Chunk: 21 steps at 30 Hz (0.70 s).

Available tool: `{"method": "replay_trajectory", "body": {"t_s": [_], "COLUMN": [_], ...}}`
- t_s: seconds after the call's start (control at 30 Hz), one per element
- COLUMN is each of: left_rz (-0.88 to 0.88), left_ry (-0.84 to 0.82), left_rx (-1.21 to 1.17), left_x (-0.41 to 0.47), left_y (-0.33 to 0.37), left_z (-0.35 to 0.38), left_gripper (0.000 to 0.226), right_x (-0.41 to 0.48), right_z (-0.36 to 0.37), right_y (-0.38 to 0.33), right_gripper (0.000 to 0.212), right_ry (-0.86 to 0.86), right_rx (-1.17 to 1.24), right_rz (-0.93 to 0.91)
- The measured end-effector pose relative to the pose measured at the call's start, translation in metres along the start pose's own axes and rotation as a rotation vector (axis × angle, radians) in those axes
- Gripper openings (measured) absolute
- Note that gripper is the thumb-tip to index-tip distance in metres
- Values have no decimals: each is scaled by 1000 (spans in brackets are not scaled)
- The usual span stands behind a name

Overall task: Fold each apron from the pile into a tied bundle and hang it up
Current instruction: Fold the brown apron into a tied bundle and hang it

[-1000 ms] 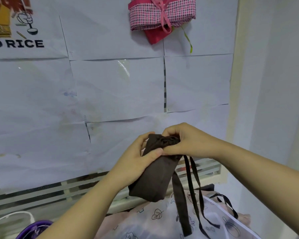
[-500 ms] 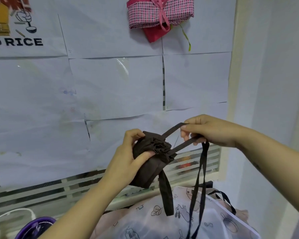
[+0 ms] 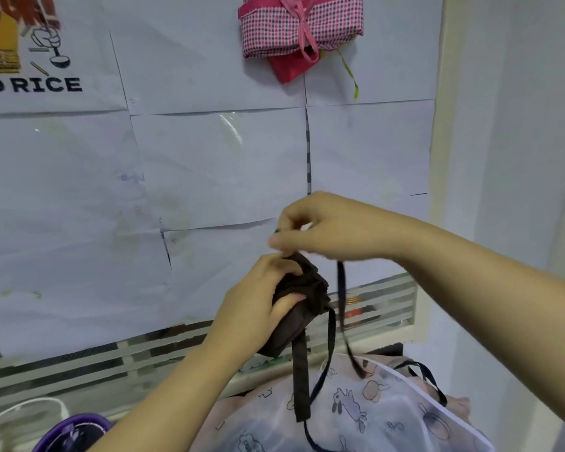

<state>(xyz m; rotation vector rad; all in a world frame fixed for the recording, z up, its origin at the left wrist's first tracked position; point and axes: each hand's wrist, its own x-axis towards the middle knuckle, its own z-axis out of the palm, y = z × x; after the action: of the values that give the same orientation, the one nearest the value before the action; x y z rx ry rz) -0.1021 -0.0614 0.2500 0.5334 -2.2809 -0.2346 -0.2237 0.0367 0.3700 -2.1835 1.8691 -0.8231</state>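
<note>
The apron [image 3: 302, 305], a dark bundle gripped in the curled left hand [image 3: 258, 308] before the wall [image 3: 209, 164], now has its strap [image 3: 341, 288] carried back over its top by the pinching right hand [image 3: 333, 233], no longer stretched sideways, so I judge the tying wrap is underway.

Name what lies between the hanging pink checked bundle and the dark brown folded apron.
Head view: white paper sheets, then the right hand pinching a dark strap.

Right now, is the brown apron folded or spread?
Folded: the left hand grips the brown apron as a compact bundle; straps dangle below.
</note>
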Motion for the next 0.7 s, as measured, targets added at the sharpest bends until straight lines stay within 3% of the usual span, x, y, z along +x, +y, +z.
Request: {"method": "replay_trajectory", "body": {"t_s": [0.07, 0.13, 0.2, 0.33, 0.43, 0.53, 0.6, 0.7], "left_rz": [-212, -395, -438, -415, -461, -482, -474, -409], "left_ry": [53, 112, 211, 306, 405, 442, 436, 382], "left_rx": [-200, -532, -757, -659, -766, -863, -879, -907], "left_x": [6, 11, 14, 19, 19, 17, 16, 15], "left_y": [3, 3, -1, -8, -12, -10, -4, 0], "left_z": [3, 1, -5, -12, -15, -18, -21, -23], "left_gripper": [15, 24, 22, 28, 24, 21, 24, 40], "right_x": [-3, -10, -19, -32, -29, -15, -8, 0], "right_z": [17, 40, 63, 83, 81, 68, 61, 58], "right_y": [-10, -11, -6, 8, 18, 38, 51, 65], "right_gripper": [23, 20, 21, 29, 31, 8, 24, 41], "right_ry": [-41, -91, -110, -158, -91, 276, 380, 320], "right_rx": [-253, -402, -476, -498, -294, -90, 39, 254], "right_rz": [-130, -225, -282, -315, -231, -102, 30, 159]}}
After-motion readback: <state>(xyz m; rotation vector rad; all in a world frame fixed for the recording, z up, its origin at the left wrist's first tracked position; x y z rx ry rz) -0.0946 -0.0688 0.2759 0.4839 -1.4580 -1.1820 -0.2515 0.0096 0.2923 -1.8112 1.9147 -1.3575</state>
